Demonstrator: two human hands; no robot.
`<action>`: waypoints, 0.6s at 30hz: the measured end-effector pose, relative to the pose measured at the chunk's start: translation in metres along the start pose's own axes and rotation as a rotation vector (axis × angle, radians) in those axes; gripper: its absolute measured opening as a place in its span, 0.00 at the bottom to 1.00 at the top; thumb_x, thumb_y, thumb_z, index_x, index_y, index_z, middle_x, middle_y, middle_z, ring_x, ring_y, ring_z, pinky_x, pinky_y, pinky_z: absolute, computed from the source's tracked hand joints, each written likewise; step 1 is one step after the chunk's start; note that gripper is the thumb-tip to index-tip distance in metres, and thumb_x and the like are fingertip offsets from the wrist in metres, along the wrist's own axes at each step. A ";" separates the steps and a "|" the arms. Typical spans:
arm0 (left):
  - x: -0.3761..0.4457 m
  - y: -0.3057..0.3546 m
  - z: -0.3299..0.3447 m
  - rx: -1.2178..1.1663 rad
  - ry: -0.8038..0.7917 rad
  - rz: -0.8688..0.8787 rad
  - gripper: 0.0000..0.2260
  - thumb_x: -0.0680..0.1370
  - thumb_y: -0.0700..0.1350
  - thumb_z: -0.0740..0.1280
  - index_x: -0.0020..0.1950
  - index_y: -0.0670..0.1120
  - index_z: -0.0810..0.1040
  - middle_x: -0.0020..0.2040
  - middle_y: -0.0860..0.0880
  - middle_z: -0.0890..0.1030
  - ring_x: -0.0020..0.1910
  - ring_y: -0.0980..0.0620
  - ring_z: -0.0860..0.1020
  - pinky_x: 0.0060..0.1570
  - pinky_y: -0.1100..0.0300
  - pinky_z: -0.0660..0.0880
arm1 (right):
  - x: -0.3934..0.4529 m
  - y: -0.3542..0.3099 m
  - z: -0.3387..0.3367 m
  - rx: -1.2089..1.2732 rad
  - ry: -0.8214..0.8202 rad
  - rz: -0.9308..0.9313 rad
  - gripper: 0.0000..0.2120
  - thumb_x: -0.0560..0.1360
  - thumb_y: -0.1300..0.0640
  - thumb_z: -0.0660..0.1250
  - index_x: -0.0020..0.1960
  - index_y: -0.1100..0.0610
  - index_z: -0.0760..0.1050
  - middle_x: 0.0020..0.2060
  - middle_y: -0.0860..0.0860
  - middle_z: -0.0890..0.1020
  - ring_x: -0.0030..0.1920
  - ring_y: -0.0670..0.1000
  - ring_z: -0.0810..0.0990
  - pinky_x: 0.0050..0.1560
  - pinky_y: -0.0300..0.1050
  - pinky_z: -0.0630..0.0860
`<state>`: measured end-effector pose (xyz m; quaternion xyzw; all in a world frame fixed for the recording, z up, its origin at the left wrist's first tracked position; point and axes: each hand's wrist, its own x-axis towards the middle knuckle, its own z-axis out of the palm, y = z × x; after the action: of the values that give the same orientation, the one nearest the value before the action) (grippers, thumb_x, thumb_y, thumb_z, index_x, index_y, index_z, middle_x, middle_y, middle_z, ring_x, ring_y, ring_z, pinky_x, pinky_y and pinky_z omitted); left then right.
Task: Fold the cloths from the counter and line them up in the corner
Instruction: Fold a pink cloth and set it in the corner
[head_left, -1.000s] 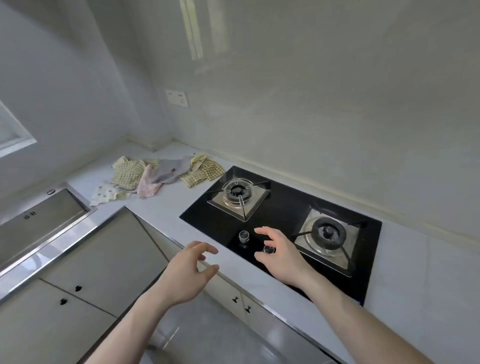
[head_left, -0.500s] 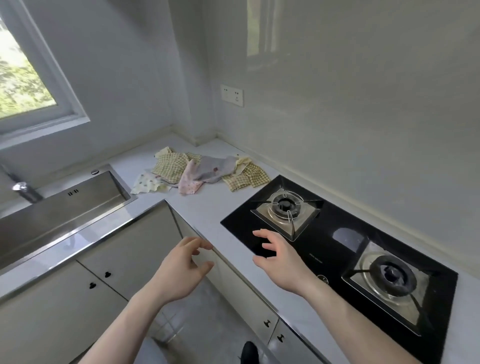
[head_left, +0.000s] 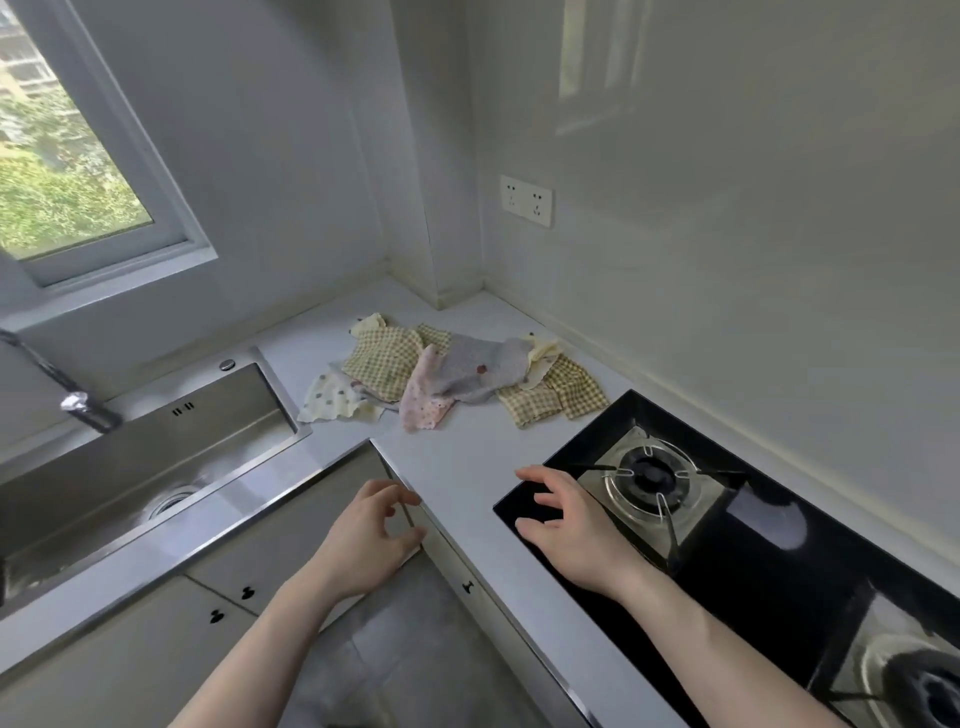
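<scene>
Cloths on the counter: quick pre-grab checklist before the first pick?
1. Left hand free: ok, fingers loosely curled, holding nothing.
2. Right hand free: ok, fingers spread over the stove edge, nothing in its grip.
3. Cloths located: ok, jumbled in an overlapping pile near the corner, none folded.
4. Path to pile: ok, bare counter between hands and pile.
5. Burner off: cannot tell, no flame visible.
6. Cloth count: cannot tell, layers hide each other.

Bare counter (head_left: 457, 457) between hands and cloths (head_left: 452, 371); hob (head_left: 727, 519) right, sink (head_left: 130, 467) left
</scene>
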<state>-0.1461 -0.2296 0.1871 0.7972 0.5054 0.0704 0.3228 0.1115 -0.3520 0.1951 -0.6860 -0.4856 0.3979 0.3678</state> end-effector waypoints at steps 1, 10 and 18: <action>0.011 -0.005 0.000 0.013 -0.023 -0.007 0.14 0.77 0.52 0.72 0.61 0.59 0.76 0.68 0.58 0.70 0.59 0.56 0.76 0.58 0.62 0.71 | 0.007 -0.001 0.000 -0.006 -0.001 -0.001 0.25 0.78 0.57 0.69 0.73 0.44 0.70 0.70 0.38 0.69 0.68 0.42 0.72 0.65 0.42 0.75; 0.162 -0.058 -0.009 0.243 -0.247 -0.003 0.26 0.78 0.55 0.71 0.75 0.51 0.73 0.81 0.48 0.59 0.71 0.48 0.73 0.72 0.55 0.68 | 0.066 -0.005 0.013 -0.020 0.095 0.086 0.23 0.78 0.56 0.70 0.72 0.44 0.71 0.70 0.38 0.69 0.67 0.41 0.72 0.65 0.41 0.74; 0.296 -0.096 0.012 0.469 -0.515 0.072 0.33 0.76 0.56 0.69 0.81 0.59 0.62 0.83 0.45 0.53 0.81 0.40 0.57 0.76 0.46 0.64 | 0.126 -0.019 0.057 -0.037 0.238 0.235 0.22 0.79 0.53 0.68 0.70 0.39 0.70 0.70 0.35 0.68 0.68 0.39 0.72 0.57 0.35 0.77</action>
<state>-0.0720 0.0435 0.0578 0.8585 0.3815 -0.2395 0.2451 0.0799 -0.2197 0.1646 -0.7870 -0.3623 0.3453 0.3608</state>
